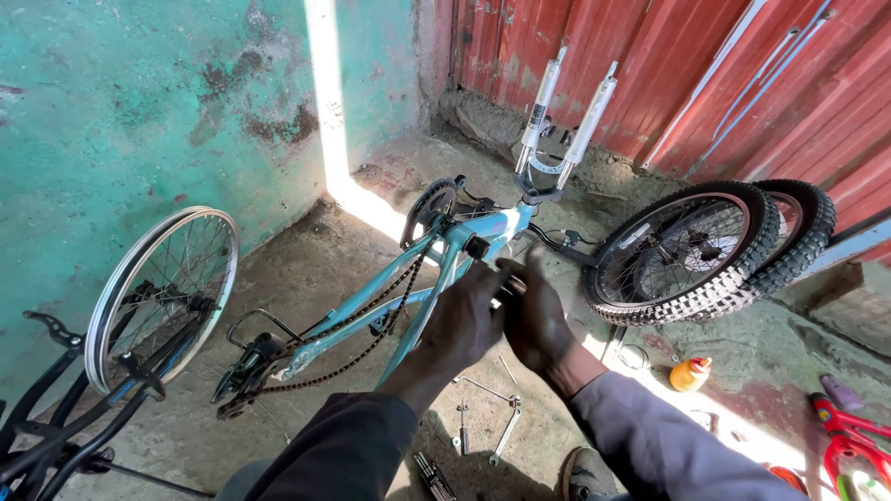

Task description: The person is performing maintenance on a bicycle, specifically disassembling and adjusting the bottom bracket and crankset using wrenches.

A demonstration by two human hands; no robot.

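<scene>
A light blue bicycle frame [408, 301] lies upside down on the concrete floor, without wheels, its silver fork legs [564, 107] pointing up at the far end. A chain [357, 320] runs from the chainring [429, 206] back to the rear derailleur [243, 366]. My left hand [467, 315] is closed around the frame tube near the crank. My right hand [535, 315] presses against it at the same spot, fingers curled over a dark part of the frame; what lies under the fingers is hidden.
Two knobby-tyred wheels [687, 250] lean against the red corrugated wall at right. A bare rim [165, 292] on a black bicycle stands at left by the green wall. Wrenches [492, 417] lie on the floor under my arms, an orange bottle [691, 373] at right, a red bicycle part [849, 436] beyond.
</scene>
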